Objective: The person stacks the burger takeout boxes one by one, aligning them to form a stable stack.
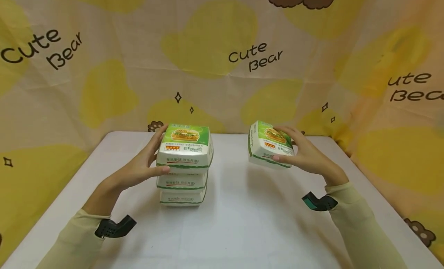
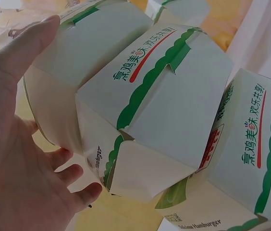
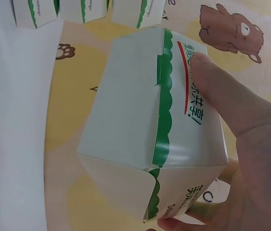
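Observation:
Three white and green burger boxes stand stacked left of centre in the head view. On the top burger box [image 1: 185, 147], my left hand [image 1: 143, 157] has its thumb at the front and its fingers along the left side toward the back. Below it sit the middle burger box [image 1: 182, 182] and the bottom burger box [image 1: 183, 198]. Another burger box [image 1: 261, 145] hangs tilted above the table at the right. My right hand [image 1: 308, 155] grips it by its right side, thumb in front, as the right wrist view shows from close by.
A white table [image 1: 225, 230] lies under the stack. Behind and beside it hangs a cloth [image 1: 208, 37] with yellow patches, printed words and bear drawings. Each wrist carries a dark camera mount, the left one [image 1: 116, 226] and the right one [image 1: 320, 202].

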A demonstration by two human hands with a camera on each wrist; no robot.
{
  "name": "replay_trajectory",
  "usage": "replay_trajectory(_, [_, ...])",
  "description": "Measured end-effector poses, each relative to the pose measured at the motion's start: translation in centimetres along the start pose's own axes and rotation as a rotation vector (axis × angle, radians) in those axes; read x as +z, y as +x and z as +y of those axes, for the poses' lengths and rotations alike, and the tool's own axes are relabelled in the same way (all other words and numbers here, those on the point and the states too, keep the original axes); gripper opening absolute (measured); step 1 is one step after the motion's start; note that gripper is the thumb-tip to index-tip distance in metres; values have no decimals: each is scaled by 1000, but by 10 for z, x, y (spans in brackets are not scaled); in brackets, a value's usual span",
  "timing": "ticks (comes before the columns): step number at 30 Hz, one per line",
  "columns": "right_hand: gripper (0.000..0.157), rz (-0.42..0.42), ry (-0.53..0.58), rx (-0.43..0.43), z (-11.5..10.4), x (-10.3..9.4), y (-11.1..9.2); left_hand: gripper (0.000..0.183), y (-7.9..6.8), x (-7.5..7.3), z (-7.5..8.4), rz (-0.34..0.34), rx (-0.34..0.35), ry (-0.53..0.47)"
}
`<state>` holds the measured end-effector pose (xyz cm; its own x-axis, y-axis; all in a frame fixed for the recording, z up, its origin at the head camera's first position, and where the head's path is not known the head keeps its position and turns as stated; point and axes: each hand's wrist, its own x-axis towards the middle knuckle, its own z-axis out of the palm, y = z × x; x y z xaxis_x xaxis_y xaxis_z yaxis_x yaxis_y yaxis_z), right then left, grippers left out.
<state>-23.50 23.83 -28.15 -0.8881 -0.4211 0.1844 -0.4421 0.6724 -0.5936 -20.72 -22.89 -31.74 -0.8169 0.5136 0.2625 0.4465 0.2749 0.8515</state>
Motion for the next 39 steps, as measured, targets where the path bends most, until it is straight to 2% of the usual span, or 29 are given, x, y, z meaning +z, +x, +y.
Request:
replay_trajectory(27, [89,33,-2,-66,-52,-11,28,108,2,2,-1,-9,14,9])
replay_trajectory(34, [89,14,-17,-72,-61,-13,36,109,2,2,-1,-5,18,6])
replay_trajectory(39, [88,10,-4,-108,-69,-14,42,109,1,2,0,-3,10,11])
